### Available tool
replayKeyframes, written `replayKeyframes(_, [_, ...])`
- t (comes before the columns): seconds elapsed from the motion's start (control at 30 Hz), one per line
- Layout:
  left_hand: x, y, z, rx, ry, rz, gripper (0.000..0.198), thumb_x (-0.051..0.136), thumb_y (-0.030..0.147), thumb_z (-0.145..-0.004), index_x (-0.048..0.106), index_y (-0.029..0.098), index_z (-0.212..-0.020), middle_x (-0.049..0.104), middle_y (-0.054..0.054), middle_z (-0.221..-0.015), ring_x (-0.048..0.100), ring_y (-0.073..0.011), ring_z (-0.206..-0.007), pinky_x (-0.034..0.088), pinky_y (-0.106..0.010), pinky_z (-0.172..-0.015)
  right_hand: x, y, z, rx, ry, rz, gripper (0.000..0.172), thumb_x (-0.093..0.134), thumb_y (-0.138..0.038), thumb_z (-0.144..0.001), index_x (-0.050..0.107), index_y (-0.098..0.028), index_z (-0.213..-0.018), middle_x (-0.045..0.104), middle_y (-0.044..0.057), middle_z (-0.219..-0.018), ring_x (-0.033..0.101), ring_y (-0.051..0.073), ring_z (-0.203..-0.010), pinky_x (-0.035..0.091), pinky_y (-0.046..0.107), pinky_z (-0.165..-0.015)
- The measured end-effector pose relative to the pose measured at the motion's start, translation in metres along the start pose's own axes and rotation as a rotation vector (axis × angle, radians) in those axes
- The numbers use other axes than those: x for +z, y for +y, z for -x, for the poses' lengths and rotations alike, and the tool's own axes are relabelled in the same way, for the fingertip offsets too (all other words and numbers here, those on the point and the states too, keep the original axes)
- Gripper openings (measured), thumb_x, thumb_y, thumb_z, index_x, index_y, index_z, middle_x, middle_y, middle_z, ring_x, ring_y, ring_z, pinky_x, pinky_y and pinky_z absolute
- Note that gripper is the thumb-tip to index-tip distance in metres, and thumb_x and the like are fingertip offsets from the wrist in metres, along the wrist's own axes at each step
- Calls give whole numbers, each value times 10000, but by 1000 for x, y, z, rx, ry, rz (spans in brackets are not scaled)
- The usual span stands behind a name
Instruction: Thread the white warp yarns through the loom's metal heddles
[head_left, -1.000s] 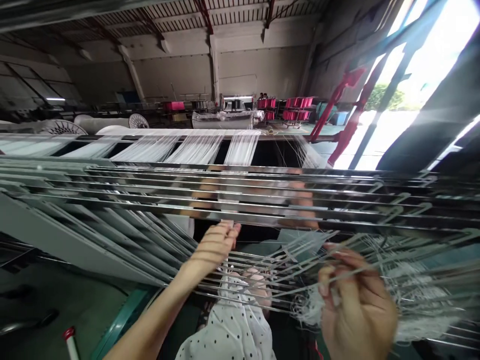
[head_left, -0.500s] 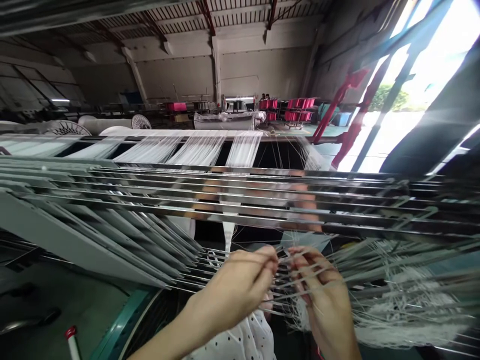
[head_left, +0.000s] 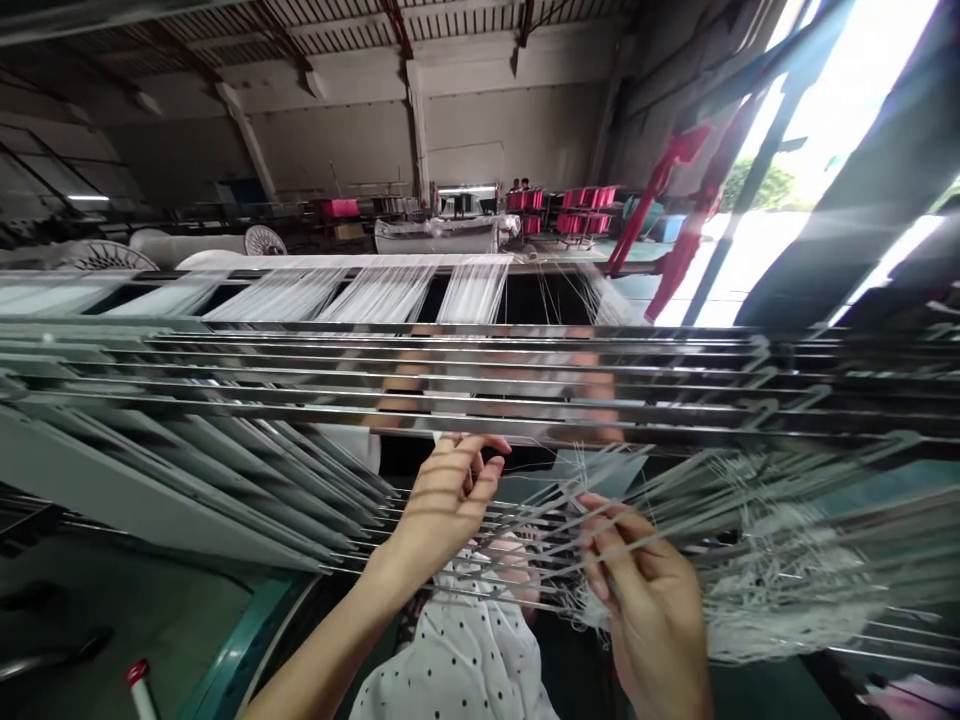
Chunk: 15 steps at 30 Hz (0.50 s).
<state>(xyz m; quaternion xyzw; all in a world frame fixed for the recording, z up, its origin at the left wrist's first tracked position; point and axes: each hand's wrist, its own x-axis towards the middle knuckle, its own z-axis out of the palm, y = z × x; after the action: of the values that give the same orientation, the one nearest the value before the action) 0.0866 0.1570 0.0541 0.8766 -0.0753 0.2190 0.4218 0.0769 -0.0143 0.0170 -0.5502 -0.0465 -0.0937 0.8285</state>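
My left hand [head_left: 450, 490] is raised below the metal bars, its fingers curled and thumb close to the index finger. Fine white thread [head_left: 529, 476] runs from its fingertips to the right, and the white warp bundle [head_left: 439, 437] is mostly hidden behind it. My right hand [head_left: 649, 580] is lower and to the right, its fingertips closed on thin flat heddles [head_left: 555, 545] that stretch across in front of me. More heddles [head_left: 697, 500] fan out past its knuckles. A tangled heap of white thread [head_left: 787, 590] lies to its right.
Long metal bars [head_left: 495, 410] cross in front of me. Grey frame slats [head_left: 247, 490] slope at the left. Sheets of white warp [head_left: 390, 290] come down from a beam behind. Red cloth strips [head_left: 671, 210] hang at the right. Below is polka-dot cloth [head_left: 465, 660].
My left hand has moved up and left, away from my right hand, with thread stretching between them. My right hand stays at the heddles. The view has shifted slightly.
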Motion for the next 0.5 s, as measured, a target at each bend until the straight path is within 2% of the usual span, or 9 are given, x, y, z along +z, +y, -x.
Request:
replayKeyframes(0.03, [-5, 15, 5, 53, -67, 43, 185, 470, 317, -969, 640, 246, -973, 653, -15, -951, 618, -126, -803, 507, -235, -780, 3, -1, -2, 7, -37, 16, 154, 770, -384, -859, 773, -238, -911, 675, 84, -1016, 430, 51, -487, 391, 163, -444])
replayKeyframes(0.07, [-9, 29, 10, 119, -201, 152, 197, 439, 258, -982, 626, 231, -926, 654, -4, -900, 608, -117, -789, 491, -209, -735, 6, -3, -4, 18, -87, 34, 154, 767, -382, -857, 781, -240, -915, 677, 82, -1005, 476, 71, -525, 419, 167, -469])
replayKeyframes(0.1, [-14, 41, 16, 197, -414, 179, 163, 461, 216, -965, 616, 223, -915, 646, 11, -839, 588, -109, -730, 472, -199, -685, 8, -5, -7, 27, -136, 48, 153, 767, -379, -853, 785, -238, -908, 676, 75, -975, 525, 95, -583, 450, 171, -512])
replayKeyframes(0.17, [-21, 53, 24, 231, -587, 161, 145, 475, 167, -947, 597, 206, -878, 622, 22, -774, 552, -107, -679, 435, -205, -643, 12, -8, -9, 28, -176, 36, 151, 776, -379, -842, 778, -236, -889, 653, 44, -855, 548, 108, -622, 457, 158, -545])
replayKeyframes(0.23, [-24, 47, 27, 155, -545, 110, 167, 464, 181, -961, 596, 198, -859, 619, 15, -787, 554, -117, -702, 420, -225, -671, 9, -10, -6, 34, -122, -4, 184, 792, -401, -830, 755, -225, -869, 605, 11, -746, 467, 66, -520, 382, 133, -472])
replayKeyframes(0.33, [-21, 19, 26, -50, -415, 141, 224, 461, 236, -979, 619, 186, -828, 624, -4, -828, 578, -136, -764, 413, -239, -705, -1, -12, 11, 75, 51, 68, 225, 794, -412, -834, 743, -213, -926, 590, 9, -699, 351, 36, -433, 260, 143, -402])
replayKeyframes(0.4, [-14, 3, 26, -152, -370, 218, 220, 498, 258, -965, 637, 176, -817, 627, -13, -849, 584, -140, -776, 418, -234, -703, -7, -16, 24, -91, 170, 133, 190, 782, -380, -854, 745, -226, -959, 579, 11, -676, 401, 70, -458, 273, 171, -405])
replayKeyframes(0.47, [-4, -4, 28, -192, -345, 323, 215, 515, 276, -959, 650, 168, -831, 635, -21, -883, 595, -141, -799, 434, -229, -717, -11, -22, 31, -371, 246, 146, 154, 760, -371, -878, 730, -224, -842, 546, 12, -673, 468, 116, -532, 334, 207, -445])
replayKeyframes(0.5, [1, -5, 29, -198, -340, 366, 217, 513, 282, -962, 652, 168, -841, 637, -22, -896, 601, -142, -812, 442, -227, -726, -13, -24, 32, -472, 259, 157, 229, 751, -390, -885, 698, -216, -746, 539, 20, -704, 509, 140, -596, 380, 228, -490])
